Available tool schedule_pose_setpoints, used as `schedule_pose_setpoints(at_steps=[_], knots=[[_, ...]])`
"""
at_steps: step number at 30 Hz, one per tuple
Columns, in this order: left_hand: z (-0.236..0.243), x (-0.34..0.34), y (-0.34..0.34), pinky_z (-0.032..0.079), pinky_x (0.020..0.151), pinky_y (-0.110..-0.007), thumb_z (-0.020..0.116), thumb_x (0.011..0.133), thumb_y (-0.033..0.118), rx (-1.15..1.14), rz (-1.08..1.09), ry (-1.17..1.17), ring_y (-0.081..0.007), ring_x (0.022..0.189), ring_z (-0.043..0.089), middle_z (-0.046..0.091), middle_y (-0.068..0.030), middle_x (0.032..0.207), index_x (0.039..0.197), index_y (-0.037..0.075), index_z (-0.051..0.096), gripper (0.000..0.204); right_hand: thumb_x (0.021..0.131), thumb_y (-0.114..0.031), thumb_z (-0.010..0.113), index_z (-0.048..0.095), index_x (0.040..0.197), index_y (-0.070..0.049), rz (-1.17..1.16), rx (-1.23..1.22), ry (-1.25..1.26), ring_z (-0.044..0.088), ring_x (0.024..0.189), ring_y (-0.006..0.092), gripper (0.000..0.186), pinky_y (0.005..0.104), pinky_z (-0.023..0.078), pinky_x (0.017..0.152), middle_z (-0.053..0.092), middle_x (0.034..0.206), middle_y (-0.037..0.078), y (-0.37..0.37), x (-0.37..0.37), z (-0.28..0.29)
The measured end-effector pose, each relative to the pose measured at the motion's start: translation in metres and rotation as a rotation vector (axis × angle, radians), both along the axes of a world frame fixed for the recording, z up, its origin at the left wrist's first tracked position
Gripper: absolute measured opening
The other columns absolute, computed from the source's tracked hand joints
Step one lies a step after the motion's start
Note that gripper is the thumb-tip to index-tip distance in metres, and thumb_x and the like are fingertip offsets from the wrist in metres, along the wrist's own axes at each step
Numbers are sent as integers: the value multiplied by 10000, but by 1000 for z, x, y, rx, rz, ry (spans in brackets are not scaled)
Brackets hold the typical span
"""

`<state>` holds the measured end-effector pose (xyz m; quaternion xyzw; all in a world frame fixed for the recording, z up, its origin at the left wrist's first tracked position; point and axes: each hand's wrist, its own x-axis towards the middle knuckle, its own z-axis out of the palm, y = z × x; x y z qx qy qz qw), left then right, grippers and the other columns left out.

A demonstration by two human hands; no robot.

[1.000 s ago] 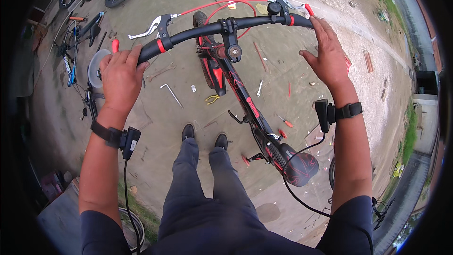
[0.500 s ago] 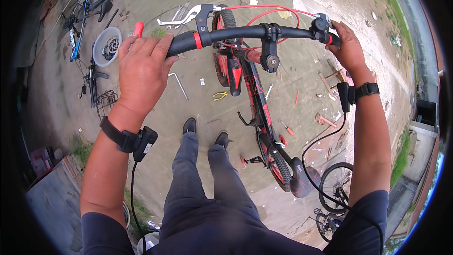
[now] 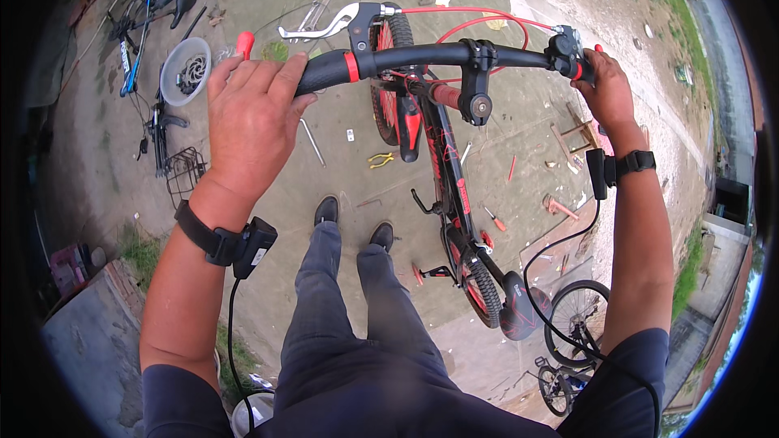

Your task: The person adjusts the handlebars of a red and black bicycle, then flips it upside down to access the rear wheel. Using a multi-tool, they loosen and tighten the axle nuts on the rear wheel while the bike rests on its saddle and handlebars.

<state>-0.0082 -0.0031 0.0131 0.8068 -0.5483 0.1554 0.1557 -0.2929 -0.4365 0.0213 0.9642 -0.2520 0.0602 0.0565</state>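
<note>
Both hands point(image 3: 253, 126) are curled round the handlebar point(image 3: 430, 56) (black); one at each end.

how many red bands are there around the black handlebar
2: one red band just inward of the left hand, the other red band beside the right hand. Any under the hands would be hidden.

Bicycle point(image 3: 459, 182): black and red, standing on the ground point(image 3: 349, 178).
Handlebar point(image 3: 442, 54): black, red-banded, crosswise at the front.
</note>
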Motion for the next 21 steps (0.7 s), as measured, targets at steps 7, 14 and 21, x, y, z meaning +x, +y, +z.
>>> schedule_pose_setpoints(at_steps=[7,14,21], knots=[[-2,0,2,419,1054,-451,838,784,166,-8,-1,3,-259,970,645,674,-55,976,1239,83,682,488,717,-135,875,674,1319,-156,-162,-64,102,621,1207,358,635,442,526,1010,647,1304,143,19,14,13],[-3,0,3,422,1048,-450,837,780,173,-7,-5,1,-257,968,645,677,-54,977,1242,83,683,495,776,-130,840,561,1471,-190,-173,20,82,654,1163,363,752,446,546,992,599,1392,158,11,9,4],[-3,-1,3,425,1050,-452,832,785,187,-6,-8,-3,-258,973,645,681,-56,979,1250,83,684,499,802,-141,824,477,1549,-196,-248,67,43,650,1205,362,826,446,559,995,562,1451,160,16,12,-2]])
